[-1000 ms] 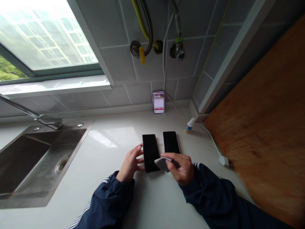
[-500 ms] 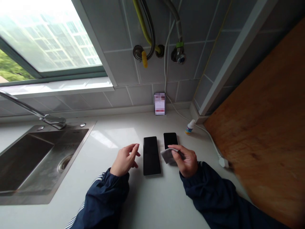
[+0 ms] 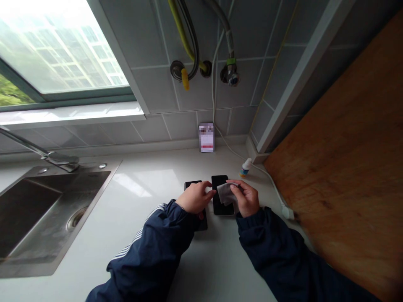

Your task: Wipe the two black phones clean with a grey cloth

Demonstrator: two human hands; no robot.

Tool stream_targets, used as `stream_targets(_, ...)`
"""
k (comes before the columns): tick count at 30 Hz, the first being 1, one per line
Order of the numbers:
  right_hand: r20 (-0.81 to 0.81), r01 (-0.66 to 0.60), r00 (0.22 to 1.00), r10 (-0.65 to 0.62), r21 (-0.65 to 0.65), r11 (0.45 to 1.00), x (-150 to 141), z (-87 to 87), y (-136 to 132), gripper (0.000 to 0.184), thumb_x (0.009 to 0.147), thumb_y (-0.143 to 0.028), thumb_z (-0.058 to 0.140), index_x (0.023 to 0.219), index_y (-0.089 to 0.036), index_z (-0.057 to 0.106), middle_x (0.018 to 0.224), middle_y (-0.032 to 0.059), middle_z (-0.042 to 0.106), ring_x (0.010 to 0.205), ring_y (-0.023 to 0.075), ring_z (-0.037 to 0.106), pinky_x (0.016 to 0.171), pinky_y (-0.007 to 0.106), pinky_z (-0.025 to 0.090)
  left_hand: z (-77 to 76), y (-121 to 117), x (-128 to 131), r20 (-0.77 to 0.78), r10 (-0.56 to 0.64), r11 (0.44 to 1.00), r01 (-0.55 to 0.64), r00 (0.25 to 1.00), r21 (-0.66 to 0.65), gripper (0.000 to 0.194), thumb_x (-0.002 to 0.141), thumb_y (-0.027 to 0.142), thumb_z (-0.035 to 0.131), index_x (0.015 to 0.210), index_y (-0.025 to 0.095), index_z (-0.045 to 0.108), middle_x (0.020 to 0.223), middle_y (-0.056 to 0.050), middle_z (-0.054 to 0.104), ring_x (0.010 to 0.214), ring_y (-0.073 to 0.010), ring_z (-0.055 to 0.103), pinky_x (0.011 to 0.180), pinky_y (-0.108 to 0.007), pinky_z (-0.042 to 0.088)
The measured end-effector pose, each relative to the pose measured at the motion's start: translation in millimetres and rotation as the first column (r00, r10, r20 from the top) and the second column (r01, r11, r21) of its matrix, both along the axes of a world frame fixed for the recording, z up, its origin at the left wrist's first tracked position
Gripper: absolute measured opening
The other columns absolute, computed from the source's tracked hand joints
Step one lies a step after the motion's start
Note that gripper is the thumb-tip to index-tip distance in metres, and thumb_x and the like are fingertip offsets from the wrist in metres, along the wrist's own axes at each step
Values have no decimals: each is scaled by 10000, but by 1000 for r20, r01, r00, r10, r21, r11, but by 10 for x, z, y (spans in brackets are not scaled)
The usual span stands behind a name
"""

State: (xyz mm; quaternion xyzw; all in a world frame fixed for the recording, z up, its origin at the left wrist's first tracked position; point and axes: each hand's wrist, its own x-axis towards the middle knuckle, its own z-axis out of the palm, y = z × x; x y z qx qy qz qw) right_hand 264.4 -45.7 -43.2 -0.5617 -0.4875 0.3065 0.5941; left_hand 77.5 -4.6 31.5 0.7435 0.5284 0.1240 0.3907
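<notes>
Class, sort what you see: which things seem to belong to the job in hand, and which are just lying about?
Probably in the job:
grey cloth, in the right hand
right black phone, partly under the cloth
left black phone, partly hidden by the left hand

Apparently lying about:
small bottle, untouched, role unclear
upright screen
white plug
sink
tap
</notes>
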Motion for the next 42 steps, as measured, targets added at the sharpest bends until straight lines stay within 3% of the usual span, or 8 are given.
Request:
stream_targets(5,-56,-7,998,4,-52,999,-19,-41,20,266,824,-390,641,942,-191,772,895,56,766,784,201,679,702,286,516,-120,50,83,15,-8,998,9,1000,-60,440,907,321,570,1328,194,561,879,-84,759,654,-193,716,648,-283,554)
stream_targets(12,-115,-29,993,19,-84,996,-73,-84,-7,294,800,-409,656,945,-182,773,824,46,758,696,181,656,639,269,497,-239,88,54,104,-2,970,27,995,-240,527,913,353,535,1402,214,397,915,-75,741,401,-135,618,387,-221,467)
stream_targets(22,-211,26,976,-45,-91,996,-14,-135,45,280,777,-396,667,924,-181,772,740,19,738,630,166,642,591,261,500,-268,-19,126,302,35,969,41,953,-242,521,927,485,529,1377,257,400,1099,-98,694,388,-67,574,359,-183,431)
stream_targets(26,-257,50,964,-72,-94,994,17,-170,64,264,773,-383,685,918,-179,769,758,16,742,637,155,639,587,244,491,-324,8,162,356,43,972,43,933,-230,562,922,468,548,1405,207,426,1137,-120,670,409,-50,559,369,-185,426)
stream_targets(30,-313,16,949,-45,-94,995,19,-168,53,256,773,-370,703,928,-175,763,729,8,729,603,138,619,559,226,471,-331,-15,170,409,67,972,33,910,-232,532,958,424,488,1412,147,464,1011,-85,677,419,-37,507,383,-178,396)
stream_targets(34,-384,-66,923,29,-83,994,-41,-108,6,251,781,-373,693,925,-173,744,723,15,724,595,148,628,554,239,475,-290,-179,91,474,109,963,25,874,-268,535,990,470,412,1434,175,450,946,-52,650,450,-44,502,394,-170,395)
stream_targets(38,-441,-179,888,132,-69,981,-152,1,-103,224,787,-364,673,908,-183,729,692,12,702,553,146,604,517,245,462,-301,-372,8,619,338,851,51,709,-523,572,942,598,457,1391,246,491,1110,-95,603,673,-152,651,440,-247,522)
stream_targets(42,-474,-282,853,218,-67,957,-250,87,-231,217,792,-373,689,903,-190,730,701,13,683,559,135,590,508,235,457,-381,-495,31,599,526,623,206,604,-755,755,896,739,374,1388,186,524,1128,-178,646,879,-286,685,532,-368,594)
